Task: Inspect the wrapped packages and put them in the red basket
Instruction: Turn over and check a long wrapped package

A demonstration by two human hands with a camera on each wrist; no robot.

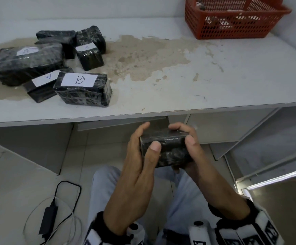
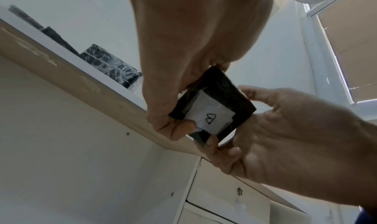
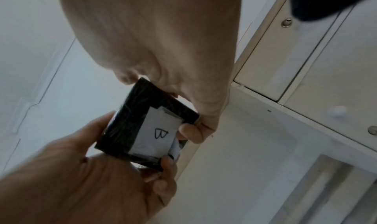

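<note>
Both hands hold one small black-wrapped package [image 1: 166, 149] in front of the worktop's near edge, below its level and over the person's lap. On the left, the left hand [image 1: 140, 156] curls round the package's left end, thumb on the near face and fingers over the top and underneath; on the right, the right hand [image 1: 191, 149] clamps the other end the same way. The wrist views show its underside carrying a white label [image 2: 210, 114] marked B, turned away from the head camera, so this looks like the inspecting step, with the package being turned over. Near the left edge of the worktop [image 1: 179, 82] lies a huddle of six more wrapped packages: a large one [image 1: 25, 62] at the far left, a flat one with a label [image 1: 39, 87] in front of it, a B-labelled block [image 1: 83, 89] nearest the near edge, and behind these a small labelled block [image 1: 89, 57] and two more [image 1: 58, 38]. At the far right corner stands the red basket [image 1: 232, 20]; something shows through its mesh, but what it is cannot be told. By my reckoning most of the work remains: this package has yet to go in, and six wait.
</note>
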